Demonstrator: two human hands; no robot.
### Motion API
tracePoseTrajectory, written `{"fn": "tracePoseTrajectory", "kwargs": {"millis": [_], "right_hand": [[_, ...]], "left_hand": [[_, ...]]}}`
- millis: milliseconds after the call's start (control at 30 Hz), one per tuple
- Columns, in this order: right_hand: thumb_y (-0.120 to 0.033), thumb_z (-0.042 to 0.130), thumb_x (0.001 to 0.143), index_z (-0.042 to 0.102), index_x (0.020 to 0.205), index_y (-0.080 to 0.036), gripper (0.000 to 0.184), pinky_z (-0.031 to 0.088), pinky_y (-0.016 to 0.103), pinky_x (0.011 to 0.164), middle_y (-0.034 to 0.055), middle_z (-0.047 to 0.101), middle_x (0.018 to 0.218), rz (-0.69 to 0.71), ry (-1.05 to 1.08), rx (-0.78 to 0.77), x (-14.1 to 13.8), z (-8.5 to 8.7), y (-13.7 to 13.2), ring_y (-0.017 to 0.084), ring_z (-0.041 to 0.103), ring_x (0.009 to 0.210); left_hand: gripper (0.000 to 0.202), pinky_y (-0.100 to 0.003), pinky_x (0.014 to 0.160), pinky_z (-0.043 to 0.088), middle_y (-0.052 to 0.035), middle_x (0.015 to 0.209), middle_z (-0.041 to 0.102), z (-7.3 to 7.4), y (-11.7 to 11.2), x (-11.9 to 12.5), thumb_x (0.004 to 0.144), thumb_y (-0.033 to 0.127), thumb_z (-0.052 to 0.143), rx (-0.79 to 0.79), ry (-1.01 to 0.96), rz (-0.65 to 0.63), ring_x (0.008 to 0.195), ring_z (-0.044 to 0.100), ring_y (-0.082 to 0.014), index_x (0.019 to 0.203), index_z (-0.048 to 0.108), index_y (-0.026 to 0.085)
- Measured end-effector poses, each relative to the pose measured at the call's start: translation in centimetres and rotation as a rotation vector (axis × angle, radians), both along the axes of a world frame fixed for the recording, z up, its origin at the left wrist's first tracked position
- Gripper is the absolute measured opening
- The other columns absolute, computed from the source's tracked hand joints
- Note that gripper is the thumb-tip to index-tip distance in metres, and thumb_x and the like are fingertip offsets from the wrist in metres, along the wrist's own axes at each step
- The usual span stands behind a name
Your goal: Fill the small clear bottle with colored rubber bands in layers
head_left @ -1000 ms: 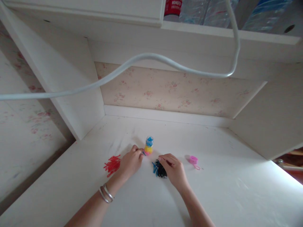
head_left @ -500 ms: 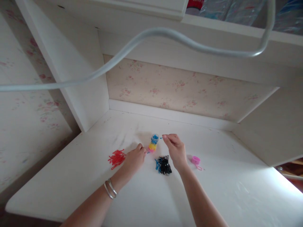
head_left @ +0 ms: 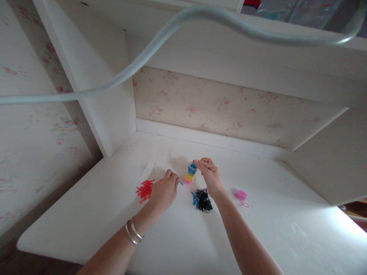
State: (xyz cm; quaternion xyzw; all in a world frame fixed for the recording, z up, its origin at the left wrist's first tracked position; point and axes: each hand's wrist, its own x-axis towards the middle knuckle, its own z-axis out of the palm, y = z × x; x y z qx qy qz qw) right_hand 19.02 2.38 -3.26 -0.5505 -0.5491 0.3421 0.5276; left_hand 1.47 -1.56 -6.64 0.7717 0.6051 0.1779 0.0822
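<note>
A small clear jar [head_left: 190,173] with blue, yellow and pink bands stacked inside stands on the white desk [head_left: 177,236]. My right hand [head_left: 210,175] is pinched at the jar's open top, fingers closed on something too small to make out. My left hand [head_left: 165,190], with bracelets at the wrist, rests curled on the desk just left of the jar's base, a blue band lying by its fingertips. A pile of black and blue bands [head_left: 202,199] lies below my right hand. A pile of red bands [head_left: 145,189] lies left of my left hand.
A pink lid [head_left: 241,195] lies on the desk to the right of the piles. A white cable [head_left: 137,63] hangs across the top of the view. Shelf walls enclose the desk on the left, back and right.
My right hand went from the black pile up to the jar's top, pinching a blue band on the way. My left hand stayed beside the jar. The view shifted down and left.
</note>
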Motion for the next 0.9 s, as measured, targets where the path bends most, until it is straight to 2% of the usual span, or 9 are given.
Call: {"fn": "tracePoseTrajectory", "kwargs": {"millis": [167, 400, 567, 667, 767, 833, 900], "right_hand": [[-0.052, 0.068, 0.072, 0.076, 0.086, -0.027, 0.03, 0.036, 0.028, 0.059, 0.0025, 0.051, 0.096, -0.015, 0.025, 0.009, 0.2, 0.0, -0.1, 0.015, 0.049, 0.078], [-0.051, 0.067, 0.073, 0.076, 0.087, -0.025, 0.031, 0.037, 0.028, 0.06, 0.0028, 0.051, 0.095, -0.05, 0.06, 0.05, 0.5, 0.4, -0.5, 0.015, 0.049, 0.078], [-0.049, 0.063, 0.078, 0.074, 0.084, -0.024, 0.028, 0.04, 0.029, 0.067, 0.0032, 0.054, 0.095, -0.086, 0.011, 0.071, 2.3, -0.8, -2.1, 0.016, 0.051, 0.082], [-0.046, 0.06, 0.082, 0.073, 0.082, -0.023, 0.027, 0.041, 0.03, 0.07, 0.0043, 0.057, 0.09, 0.022, -0.117, 0.059, 3.6, -2.6, -4.0, 0.018, 0.053, 0.081], [-0.038, 0.06, 0.084, 0.073, 0.083, -0.024, 0.019, 0.042, 0.032, 0.075, 0.0046, 0.058, 0.089, 0.18, -0.346, 0.067, 4.6, -4.2, -6.0, 0.018, 0.053, 0.082], [-0.028, 0.06, 0.083, 0.073, 0.087, -0.026, 0.014, 0.041, 0.033, 0.08, 0.0046, 0.058, 0.092, 0.28, -0.52, 0.108, 4.9, -4.7, -6.9, 0.019, 0.052, 0.088], [-0.019, 0.061, 0.079, 0.073, 0.088, -0.028, 0.017, 0.04, 0.034, 0.082, 0.0041, 0.058, 0.096, 0.348, -0.673, 0.14, 4.9, -4.8, -7.4, 0.019, 0.051, 0.09]], "left_hand": [[0.032, -0.027, 0.061, 0.046, -0.0057, 0.104, 0.056, -0.1, -0.1, 0.0, 0.099, 0.031, 0.028, 0.032, 0.006, -0.013, 0.077, 0.064, -0.0168, 0.1, 0.058, 0.021], [0.03, -0.026, 0.066, 0.046, -0.0049, 0.104, 0.056, -0.3, 0.1, 0.0, 0.099, 0.031, 0.03, 0.038, -0.023, -0.005, 0.081, 0.064, -0.0161, 0.101, 0.058, 0.021], [0.027, -0.027, 0.072, 0.047, -0.0046, 0.102, 0.056, -0.2, 0.2, -0.1, 0.098, 0.031, 0.034, 0.09, -0.189, -0.021, 0.083, 0.063, -0.0151, 0.096, 0.058, 0.02], [0.024, -0.026, 0.073, 0.047, -0.0046, 0.099, 0.056, 0.1, 0.5, -0.2, 0.097, 0.032, 0.038, 0.162, -0.367, -0.047, 0.081, 0.06, -0.0139, 0.093, 0.058, 0.019], [0.023, -0.026, 0.073, 0.046, -0.0047, 0.095, 0.056, 0.9, 1.0, 0.1, 0.096, 0.033, 0.041, 0.265, -0.527, -0.064, 0.079, 0.057, -0.0134, 0.091, 0.058, 0.018], [0.022, -0.025, 0.072, 0.046, -0.0044, 0.094, 0.056, 1.6, 1.4, 0.6, 0.096, 0.033, 0.043, 0.322, -0.598, -0.062, 0.077, 0.055, -0.0124, 0.092, 0.059, 0.017], [0.021, -0.024, 0.069, 0.045, -0.0042, 0.094, 0.055, 2.5, 1.8, 1.4, 0.095, 0.032, 0.044, 0.358, -0.635, -0.053, 0.074, 0.054, -0.0113, 0.092, 0.059, 0.017]]}}
